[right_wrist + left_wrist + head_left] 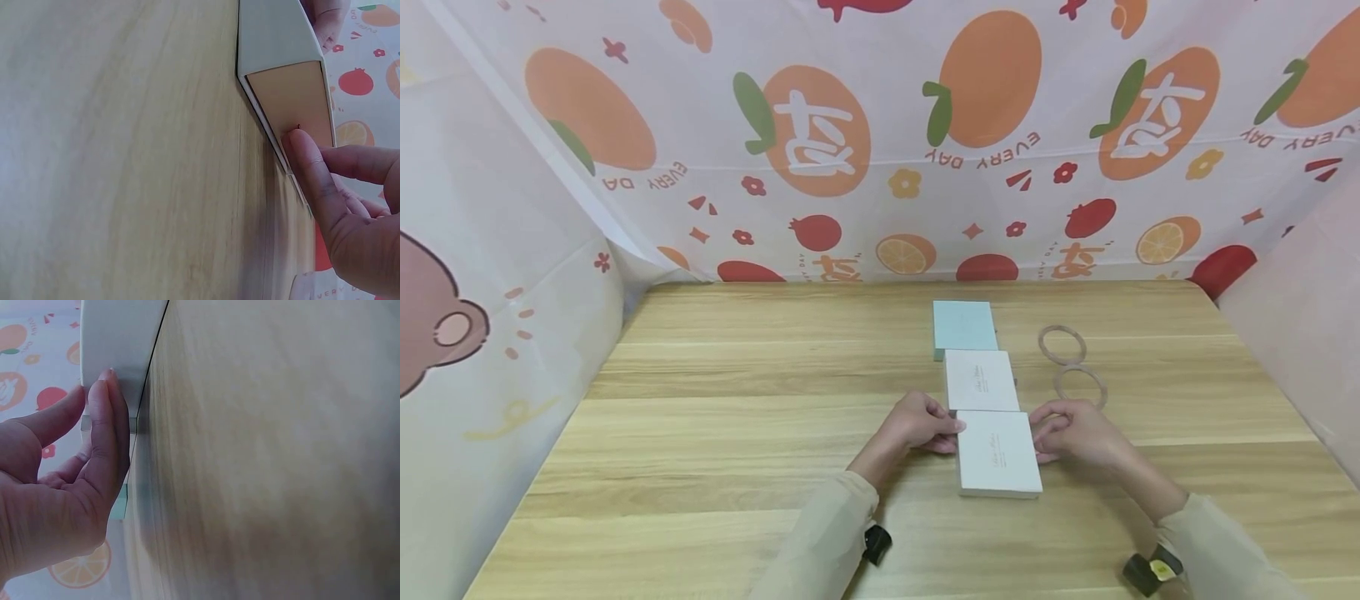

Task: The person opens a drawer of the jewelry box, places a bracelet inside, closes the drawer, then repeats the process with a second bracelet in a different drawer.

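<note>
Three flat boxes stand in a row on the wooden table. Nearest is a white box [997,454] with small print on its lid, then a second white box [982,380], then a pale mint box [964,326] at the back. My left hand [922,423] touches the near box's left side, thumb at the top edge and fingers extended along the side wall. On the opposite side is my right hand [1072,431]. In the right wrist view one of its fingers [306,150] lies straight against the box's tan end face, beside a tiny dark tab.
Two pinkish rings, one ring [1062,344] farther back and another ring [1081,384] closer, lie right of the boxes near my right hand. Wooden tabletop [737,442] extends to both sides. A fruit-print cloth [880,208] hangs behind the table's back edge.
</note>
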Tool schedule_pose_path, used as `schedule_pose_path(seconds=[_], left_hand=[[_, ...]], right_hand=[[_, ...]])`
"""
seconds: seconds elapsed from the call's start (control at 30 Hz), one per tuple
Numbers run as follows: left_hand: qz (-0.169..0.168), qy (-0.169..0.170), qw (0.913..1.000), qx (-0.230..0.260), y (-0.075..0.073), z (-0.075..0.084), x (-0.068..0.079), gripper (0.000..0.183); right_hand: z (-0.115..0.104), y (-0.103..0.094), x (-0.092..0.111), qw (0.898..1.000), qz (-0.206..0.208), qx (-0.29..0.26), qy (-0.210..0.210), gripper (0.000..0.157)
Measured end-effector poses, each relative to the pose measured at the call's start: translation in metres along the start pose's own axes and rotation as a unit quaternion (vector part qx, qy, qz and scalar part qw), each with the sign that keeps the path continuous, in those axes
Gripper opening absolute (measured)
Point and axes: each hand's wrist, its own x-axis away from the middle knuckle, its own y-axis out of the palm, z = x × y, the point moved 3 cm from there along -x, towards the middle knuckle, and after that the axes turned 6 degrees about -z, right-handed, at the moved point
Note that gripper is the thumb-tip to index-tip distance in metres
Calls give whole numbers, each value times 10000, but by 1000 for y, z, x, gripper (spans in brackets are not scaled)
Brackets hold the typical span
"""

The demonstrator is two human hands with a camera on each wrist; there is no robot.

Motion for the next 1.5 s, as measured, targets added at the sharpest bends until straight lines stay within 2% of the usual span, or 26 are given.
schedule_pose_path(seconds=[0.97,1.5], left_hand=[[9,49,9993,-358,0,7,5,11],[-61,69,9986,-519,-5,13,8,13]], right_hand=[[0,-1,3,9988,-62,-472,73,32],[-3,-4,5,9990,-85,-432,31,34]])
